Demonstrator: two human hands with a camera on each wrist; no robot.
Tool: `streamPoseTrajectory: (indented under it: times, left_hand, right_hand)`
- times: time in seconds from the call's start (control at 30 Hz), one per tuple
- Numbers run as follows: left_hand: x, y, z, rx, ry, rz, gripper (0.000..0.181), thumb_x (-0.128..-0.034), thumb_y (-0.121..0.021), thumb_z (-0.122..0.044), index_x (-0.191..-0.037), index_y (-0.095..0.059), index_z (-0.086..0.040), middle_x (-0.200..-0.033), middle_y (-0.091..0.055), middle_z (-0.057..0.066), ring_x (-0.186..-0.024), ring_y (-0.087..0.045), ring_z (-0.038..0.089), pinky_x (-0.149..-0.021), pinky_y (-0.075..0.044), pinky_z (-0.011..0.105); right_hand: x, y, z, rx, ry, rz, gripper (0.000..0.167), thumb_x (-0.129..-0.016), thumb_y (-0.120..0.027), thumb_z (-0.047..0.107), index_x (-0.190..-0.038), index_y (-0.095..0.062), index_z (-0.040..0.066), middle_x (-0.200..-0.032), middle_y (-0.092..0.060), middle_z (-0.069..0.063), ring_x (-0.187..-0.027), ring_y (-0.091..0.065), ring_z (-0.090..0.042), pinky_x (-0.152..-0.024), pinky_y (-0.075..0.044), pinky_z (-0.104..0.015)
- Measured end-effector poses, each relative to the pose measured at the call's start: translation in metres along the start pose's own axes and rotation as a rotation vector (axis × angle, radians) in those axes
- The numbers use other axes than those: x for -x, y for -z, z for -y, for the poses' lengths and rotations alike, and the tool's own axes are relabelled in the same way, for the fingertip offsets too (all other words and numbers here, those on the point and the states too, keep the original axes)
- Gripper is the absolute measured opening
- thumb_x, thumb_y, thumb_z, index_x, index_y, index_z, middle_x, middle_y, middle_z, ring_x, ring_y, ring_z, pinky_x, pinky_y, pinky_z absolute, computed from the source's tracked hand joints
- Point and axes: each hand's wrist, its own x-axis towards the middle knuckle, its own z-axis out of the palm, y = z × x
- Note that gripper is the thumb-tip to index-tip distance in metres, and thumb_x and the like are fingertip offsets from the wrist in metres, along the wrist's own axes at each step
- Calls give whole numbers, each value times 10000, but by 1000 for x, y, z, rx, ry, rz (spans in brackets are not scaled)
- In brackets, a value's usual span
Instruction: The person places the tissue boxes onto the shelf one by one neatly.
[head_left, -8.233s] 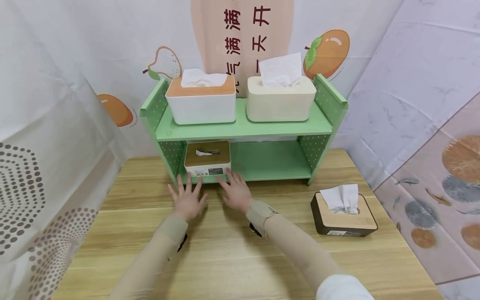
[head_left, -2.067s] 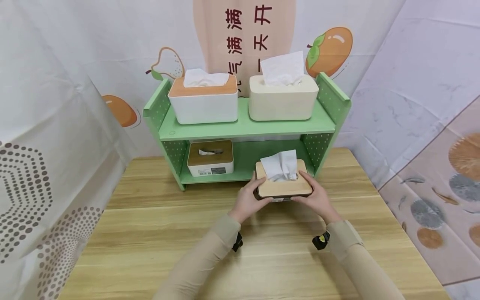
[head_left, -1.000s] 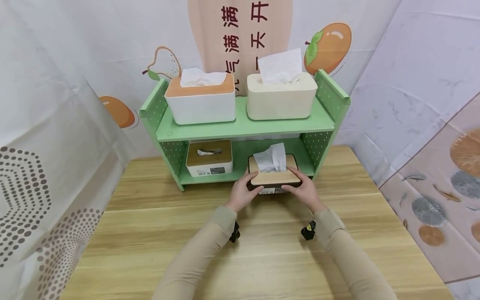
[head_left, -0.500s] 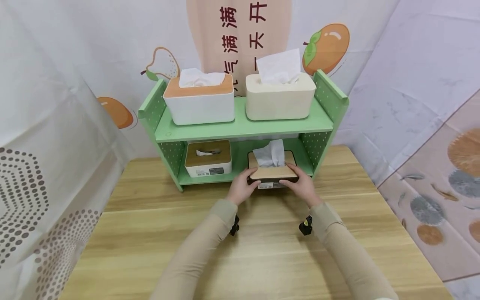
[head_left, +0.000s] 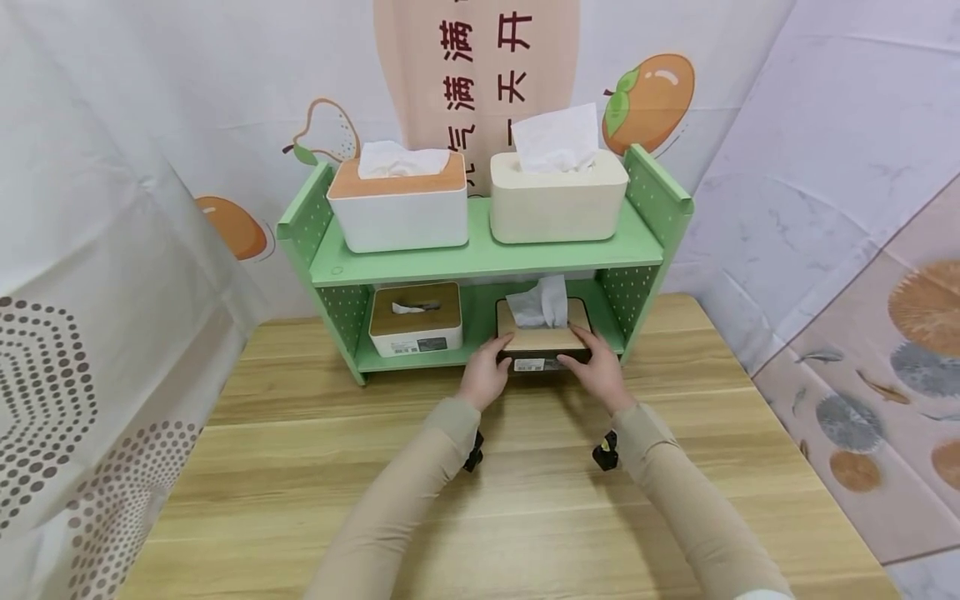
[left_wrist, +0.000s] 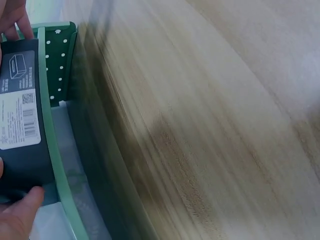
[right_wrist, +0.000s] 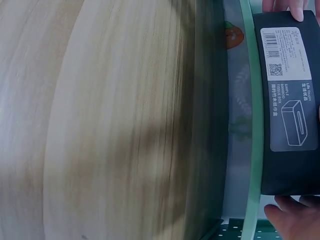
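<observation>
A black tissue box [head_left: 542, 339] with a light wooden lid and a white tissue standing out of it sits on the right part of the lower shelf. My left hand [head_left: 482, 375] grips its left end, thumb at the front side. At the opposite end my right hand [head_left: 602, 375] holds it the same way. In the right wrist view the box's labelled dark side [right_wrist: 290, 170] lies close behind the green shelf edge [right_wrist: 256, 125]. To the left, on the same shelf, stands a white tissue box [head_left: 416, 321] with a brown wooden lid.
The green two-tier rack [head_left: 480, 265] stands at the back of the wooden table [head_left: 525, 533]. Its upper shelf bears a white tissue box [head_left: 401, 221] with an orange-brown lid and a cream tissue box [head_left: 558, 204]. A printed cloth [head_left: 240, 75] hangs behind.
The black tissue box stood on the table at the right, then was carried to the rack by both hands. Lately it slid back and slightly left onto the lower shelf.
</observation>
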Motion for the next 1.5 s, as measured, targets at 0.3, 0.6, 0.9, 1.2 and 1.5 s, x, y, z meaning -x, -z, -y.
streamPoseTrajectory:
  times: [0.3,0.6,0.9,1.2,1.5]
  left_hand:
    - [6,5,-11,-81,-65,2,466,-969,-532,-168,-1419,-427,-108,-1511,-301,205,-1405,-284,332,-1077,-368,450]
    - [23,8,-17,-329,-230,44,519,-963,-535,-202,-1452,-378,-124,-1537,-156,277,-1418,-188,417,-1101,-309,506]
    - [48,3,-12,-751,-358,136,602,-954,-537,-317,-1492,-299,-189,-1536,-76,311,-1419,-124,459,-1129,-239,536]
    - [55,-9,-5,-842,-282,150,712,-927,-575,-386,-1521,-217,-222,-1571,-2,234,-1442,-7,429,-1125,-87,629]
    - [42,-11,-8,-833,-228,131,720,-914,-576,-439,-1515,-237,-236,-1582,1,199,-1441,10,431,-1086,-72,691]
  right_hand:
    - [7,8,7,50,61,-25,511,-914,-628,212,-1364,-464,34,-1520,-169,-303,-1399,-181,-466,-1061,-278,-627]
    - [20,9,13,184,245,-94,481,-868,-675,133,-1305,-519,3,-1471,-224,-362,-1301,-318,-532,-998,-352,-636]
    - [60,3,7,427,441,-87,537,-798,-734,136,-1288,-551,15,-1424,-339,-342,-1296,-363,-491,-1112,-205,-601]
    - [65,-7,2,540,395,-19,651,-801,-745,205,-1383,-480,84,-1467,-253,-354,-1323,-292,-532,-1107,-198,-613]
    - [55,-15,4,517,252,49,680,-853,-694,272,-1446,-390,134,-1520,-144,-321,-1363,-147,-557,-1061,-37,-722]
